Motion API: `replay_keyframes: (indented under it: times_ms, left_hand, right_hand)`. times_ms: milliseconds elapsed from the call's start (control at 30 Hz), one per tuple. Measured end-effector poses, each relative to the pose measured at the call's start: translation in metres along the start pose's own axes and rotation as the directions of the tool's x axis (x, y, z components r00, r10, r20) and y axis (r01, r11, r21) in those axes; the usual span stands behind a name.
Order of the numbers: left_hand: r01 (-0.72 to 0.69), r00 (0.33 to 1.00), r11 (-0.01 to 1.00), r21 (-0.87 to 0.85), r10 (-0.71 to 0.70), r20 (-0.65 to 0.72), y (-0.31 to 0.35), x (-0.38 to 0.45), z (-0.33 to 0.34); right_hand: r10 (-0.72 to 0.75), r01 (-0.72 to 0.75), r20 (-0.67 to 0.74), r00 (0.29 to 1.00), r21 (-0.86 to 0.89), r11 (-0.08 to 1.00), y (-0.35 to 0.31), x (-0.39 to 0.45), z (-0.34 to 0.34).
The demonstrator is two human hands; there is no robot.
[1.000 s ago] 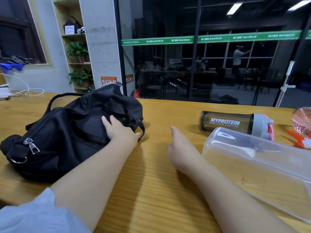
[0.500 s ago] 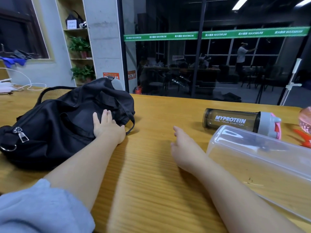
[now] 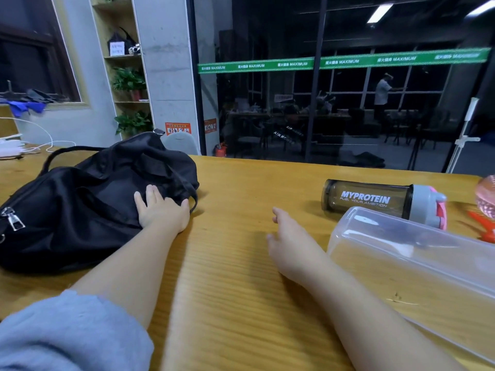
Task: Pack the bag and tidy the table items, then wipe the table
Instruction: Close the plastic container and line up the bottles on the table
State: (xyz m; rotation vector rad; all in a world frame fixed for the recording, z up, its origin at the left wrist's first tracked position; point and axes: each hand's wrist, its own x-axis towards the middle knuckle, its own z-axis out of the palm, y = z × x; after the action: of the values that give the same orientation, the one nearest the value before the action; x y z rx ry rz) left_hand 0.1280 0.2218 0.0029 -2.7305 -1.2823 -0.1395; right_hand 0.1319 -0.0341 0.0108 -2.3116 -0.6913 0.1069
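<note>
A black duffel bag (image 3: 80, 199) lies on the left of the wooden table (image 3: 241, 290). My left hand (image 3: 160, 210) rests flat on the bag's right end, fingers spread, gripping nothing. My right hand (image 3: 292, 242) hovers low over the table's middle, fingers loose and empty, pointing toward the far right. A dark shaker bottle (image 3: 375, 200) with a grey and pink lid lies on its side at the right. In front of it sits a clear plastic box (image 3: 417, 263).
A pink round object (image 3: 486, 199) and an orange item (image 3: 482, 226) sit at the right edge. White cables and a charger (image 3: 16, 148) lie at the far left. A glass wall stands behind the table; a chair back (image 3: 180, 143) shows beyond the bag.
The view shifted a little, so the bag sits further left in frame. My left hand stays on the bag's right end. My right hand has barely moved.
</note>
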Motion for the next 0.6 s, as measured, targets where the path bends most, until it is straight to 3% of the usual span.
replay_keyframes:
  times_ms: [200,400,467,533,600]
  left_hand:
    - [-0.094,0.982,0.965,-0.244,0.05,-0.181,0.01,-0.006,-0.003]
    - [-0.328,0.93,0.761,-0.56,0.158,-0.331,0.053,-0.052,-0.043]
    - [-0.37,0.928,0.57,-0.733,0.19,-0.321,0.071,-0.074,-0.055]
    - [-0.309,0.936,0.259,-0.915,0.252,-0.244,0.09,-0.096,-0.069]
    - [-0.196,0.916,-0.047,-0.979,0.348,-0.201,0.107,-0.118,-0.079]
  right_hand:
    - [-0.018,0.018,0.0,1.0,0.007,1.0,-0.004,-0.003,-0.003]
    - [-0.042,0.046,-0.083,0.996,0.049,0.998,-0.01,-0.01,-0.011]
    - [-0.027,0.043,-0.158,0.987,0.097,0.994,-0.014,-0.012,-0.015]
    - [-0.013,0.056,-0.248,0.969,0.166,0.985,-0.018,-0.016,-0.02]
    - [-0.032,0.112,-0.349,0.937,0.212,0.971,-0.022,-0.022,-0.028]
